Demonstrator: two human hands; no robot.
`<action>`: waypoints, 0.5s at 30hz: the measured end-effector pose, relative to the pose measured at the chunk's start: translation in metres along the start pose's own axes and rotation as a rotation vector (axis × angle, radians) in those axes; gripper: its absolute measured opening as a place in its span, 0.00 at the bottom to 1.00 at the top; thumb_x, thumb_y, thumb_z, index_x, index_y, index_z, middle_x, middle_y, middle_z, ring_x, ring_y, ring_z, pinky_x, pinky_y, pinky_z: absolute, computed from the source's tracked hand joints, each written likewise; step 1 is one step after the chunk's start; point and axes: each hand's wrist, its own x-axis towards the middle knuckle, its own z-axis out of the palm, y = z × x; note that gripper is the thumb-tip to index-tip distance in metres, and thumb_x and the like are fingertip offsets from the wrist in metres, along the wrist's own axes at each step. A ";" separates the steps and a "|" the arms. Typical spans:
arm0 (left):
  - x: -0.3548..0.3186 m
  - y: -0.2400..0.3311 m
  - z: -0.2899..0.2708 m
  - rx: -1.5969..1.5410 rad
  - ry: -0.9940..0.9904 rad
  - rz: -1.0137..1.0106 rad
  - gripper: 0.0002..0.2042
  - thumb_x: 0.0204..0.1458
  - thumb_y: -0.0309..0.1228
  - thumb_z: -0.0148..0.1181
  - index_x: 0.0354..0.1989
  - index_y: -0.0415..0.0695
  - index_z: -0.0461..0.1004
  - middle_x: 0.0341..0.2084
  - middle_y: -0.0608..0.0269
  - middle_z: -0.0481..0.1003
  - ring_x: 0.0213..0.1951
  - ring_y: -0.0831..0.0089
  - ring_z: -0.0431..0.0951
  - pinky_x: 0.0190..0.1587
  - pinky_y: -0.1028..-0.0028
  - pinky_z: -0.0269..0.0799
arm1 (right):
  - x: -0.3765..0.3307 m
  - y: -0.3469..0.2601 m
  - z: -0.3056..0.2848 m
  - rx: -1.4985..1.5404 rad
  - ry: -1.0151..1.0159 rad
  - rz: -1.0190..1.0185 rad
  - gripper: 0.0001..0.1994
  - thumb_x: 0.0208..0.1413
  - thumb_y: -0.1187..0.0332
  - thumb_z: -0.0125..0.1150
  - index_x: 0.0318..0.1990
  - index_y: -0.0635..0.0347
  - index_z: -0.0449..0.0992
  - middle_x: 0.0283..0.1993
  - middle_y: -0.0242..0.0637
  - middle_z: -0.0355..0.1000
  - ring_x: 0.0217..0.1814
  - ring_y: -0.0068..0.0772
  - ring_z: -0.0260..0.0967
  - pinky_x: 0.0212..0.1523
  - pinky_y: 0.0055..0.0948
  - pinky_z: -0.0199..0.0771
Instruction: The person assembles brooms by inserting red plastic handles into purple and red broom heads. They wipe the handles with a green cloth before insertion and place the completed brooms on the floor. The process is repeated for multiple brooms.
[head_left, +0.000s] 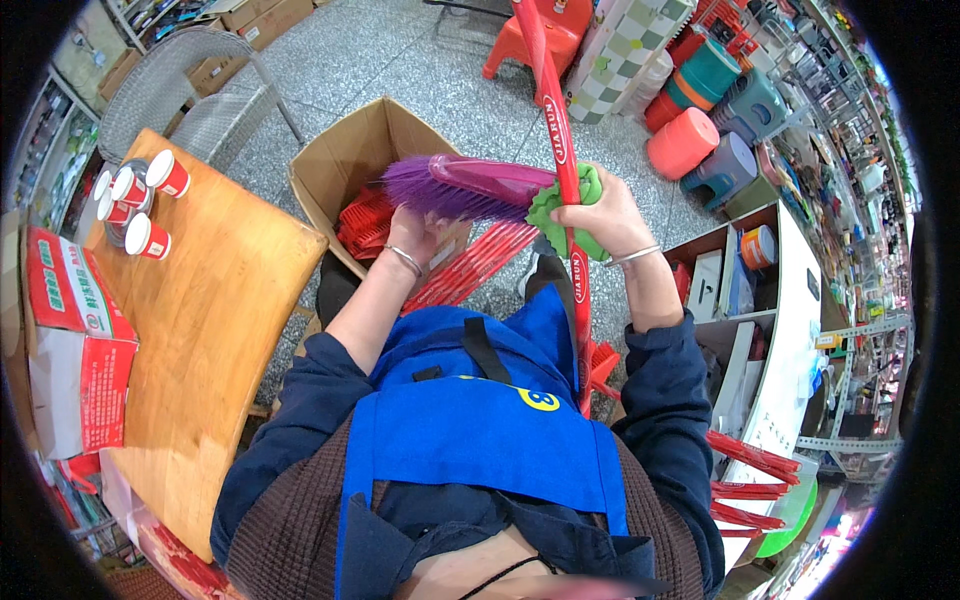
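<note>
**Over the cardboard box: purple broom head meets red handle**

Above the open cardboard box, the person had a purple broom head held sideways, bristles pointing toward their left, with its socket end butted up against a long red broom handle. The left hand sat under the bristle end, fingers curled up around it from below. The right hand was clenched around the handle right at the joint, with a green cloth bunched between palm and pole.

My take on handling: the head looked like light molded plastic, stiff along the spine but floppy at the bristles, so gripping the bristles wouldn't give much control. Better to hold the hard back. The handle looked smooth and probably slick, which I guess is why the cloth was there. Long pole too, so it'd swing around if held only low down.

More red handles lay by the box, and red paper cups sat on the wooden table.
</note>
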 end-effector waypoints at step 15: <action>-0.060 0.012 0.077 0.060 -0.363 -0.308 0.26 0.61 0.46 0.42 0.54 0.33 0.64 0.52 0.43 0.67 0.54 0.53 0.68 0.56 0.52 0.65 | -0.001 0.000 0.028 -0.538 0.161 -0.072 0.29 0.31 0.64 0.66 0.47 0.60 0.70 0.34 0.50 0.75 0.39 0.49 0.74 0.43 0.38 0.73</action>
